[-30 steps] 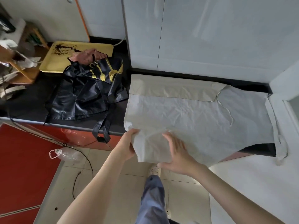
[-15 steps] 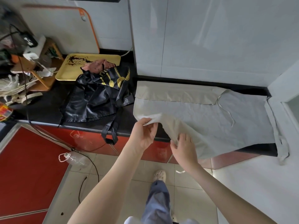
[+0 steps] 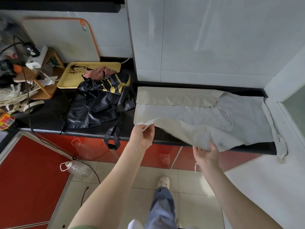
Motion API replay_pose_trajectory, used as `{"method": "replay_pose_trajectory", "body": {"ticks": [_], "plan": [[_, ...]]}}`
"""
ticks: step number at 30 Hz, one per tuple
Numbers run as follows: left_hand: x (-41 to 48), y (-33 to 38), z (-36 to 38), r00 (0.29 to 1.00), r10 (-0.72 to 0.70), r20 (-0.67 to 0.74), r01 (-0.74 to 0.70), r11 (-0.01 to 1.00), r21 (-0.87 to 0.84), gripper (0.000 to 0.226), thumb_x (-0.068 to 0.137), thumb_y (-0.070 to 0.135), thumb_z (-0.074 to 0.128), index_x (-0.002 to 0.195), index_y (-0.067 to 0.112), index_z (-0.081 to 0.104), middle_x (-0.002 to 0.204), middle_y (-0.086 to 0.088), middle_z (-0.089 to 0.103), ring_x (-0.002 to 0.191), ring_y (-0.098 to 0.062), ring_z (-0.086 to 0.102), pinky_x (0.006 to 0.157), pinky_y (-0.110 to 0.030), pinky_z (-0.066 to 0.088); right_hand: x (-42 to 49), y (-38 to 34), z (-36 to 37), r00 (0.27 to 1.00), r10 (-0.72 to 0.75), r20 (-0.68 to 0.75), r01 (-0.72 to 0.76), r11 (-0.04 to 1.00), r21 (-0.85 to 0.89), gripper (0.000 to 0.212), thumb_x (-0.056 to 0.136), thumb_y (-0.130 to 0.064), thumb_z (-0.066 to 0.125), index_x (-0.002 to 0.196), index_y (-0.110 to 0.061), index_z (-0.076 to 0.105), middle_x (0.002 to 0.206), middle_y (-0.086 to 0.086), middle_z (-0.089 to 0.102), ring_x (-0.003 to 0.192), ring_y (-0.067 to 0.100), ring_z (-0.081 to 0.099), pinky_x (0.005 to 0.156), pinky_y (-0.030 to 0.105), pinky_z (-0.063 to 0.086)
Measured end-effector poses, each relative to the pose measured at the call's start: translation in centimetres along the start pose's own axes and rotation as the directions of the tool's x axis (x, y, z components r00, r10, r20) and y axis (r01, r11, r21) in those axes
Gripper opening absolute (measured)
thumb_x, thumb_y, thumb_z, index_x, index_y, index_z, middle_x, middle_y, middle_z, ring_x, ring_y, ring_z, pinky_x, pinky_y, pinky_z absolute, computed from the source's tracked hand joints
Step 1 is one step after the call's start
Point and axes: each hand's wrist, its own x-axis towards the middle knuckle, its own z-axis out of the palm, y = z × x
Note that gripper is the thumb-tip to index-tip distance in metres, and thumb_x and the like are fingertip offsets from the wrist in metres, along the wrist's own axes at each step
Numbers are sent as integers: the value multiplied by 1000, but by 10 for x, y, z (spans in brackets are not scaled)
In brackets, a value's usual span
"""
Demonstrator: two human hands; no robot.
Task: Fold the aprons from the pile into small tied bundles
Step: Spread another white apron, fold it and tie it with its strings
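Observation:
A pale grey-white apron (image 3: 194,116) lies spread on the black counter (image 3: 49,118), its far edge folded over toward me. My left hand (image 3: 143,136) pinches the near left corner and holds it lifted above the counter edge. My right hand (image 3: 208,154) grips the near hem further right, fingers under the cloth, with a thin string dangling by the wrist. The apron's ties (image 3: 279,142) hang off the counter's right end. A black apron with gold cutlery print (image 3: 100,103) lies crumpled to the left, a pinkish cloth (image 3: 97,73) behind it.
A yellow tray (image 3: 74,75) sits at the back left beside a wooden stand with clutter and cables (image 3: 28,66). Red cabinet fronts (image 3: 33,171) are below the counter. A plastic bottle (image 3: 76,167) and a cord lie on the tiled floor. A white wall (image 3: 214,38) rises behind.
The near hem that hung over the counter edge has been lifted. My left hand moved up with the corner; my right hand slid rightward along the hem.

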Motion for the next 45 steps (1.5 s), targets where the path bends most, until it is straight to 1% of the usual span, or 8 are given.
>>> {"method": "replay_pose_trajectory", "body": {"ticks": [6,11,22,29,34,38,42,45], "plan": [[1,13,-18,988,5,-156,30,975,222,38,89,-7,42,125,3,49,109,-18,60,57,-21,68,51,-24,58,0,-30,-5,957,-230,-175,214,971,-102,11,93,-18,57,103,-17,59,88,-5,64,71,8,65,62,21,56],[14,30,-26,949,32,-314,104,907,407,19,89,1,42,103,4,55,68,-6,56,38,-11,52,35,-16,45,-4,-42,6,875,-448,-182,372,864,-339,9,84,-12,50,90,-18,51,57,-3,47,35,11,36,41,16,31],[52,47,9,980,162,-114,-110,923,369,23,97,4,43,113,-1,58,84,-10,64,63,-17,59,41,-19,50,28,-70,83,840,-532,108,400,471,-786,17,90,-14,44,74,-13,47,62,5,53,41,11,48,37,19,37],[115,66,37,961,217,-172,-115,878,464,36,97,39,47,119,11,51,93,-15,69,76,-27,70,65,-34,60,89,-75,104,863,-498,90,292,344,-893,18,89,-15,46,73,-10,52,65,6,59,50,17,54,48,27,43],[168,71,36,875,389,-289,22,564,826,41,89,43,50,103,5,58,91,-11,68,82,-30,68,83,-43,57,127,-65,109,882,-461,101,223,218,-950,22,92,-14,46,75,-6,58,68,9,61,54,18,56,54,29,47],[187,68,31,907,380,-183,137,146,980,16,84,16,51,81,0,55,65,-10,57,58,-26,57,63,-31,50,147,-52,112,936,-336,108,162,138,-977,15,91,-20,48,88,-11,60,76,7,62,62,18,57,58,31,46],[208,77,36,940,291,-179,220,-113,969,17,87,19,54,73,10,53,68,-5,55,60,-21,54,56,-26,46,160,-55,98,928,-303,217,113,-326,-938,14,78,-39,53,76,-27,60,74,-4,64,71,20,62,71,42,53],[218,85,27,956,218,-198,232,-141,962,16,82,23,58,86,8,59,88,-9,63,87,-27,62,81,-35,52,148,-50,96,912,-215,348,199,-511,-836,10,83,-37,58,89,-31,53,86,-3,60,80,17,60,72,33,51]]}}
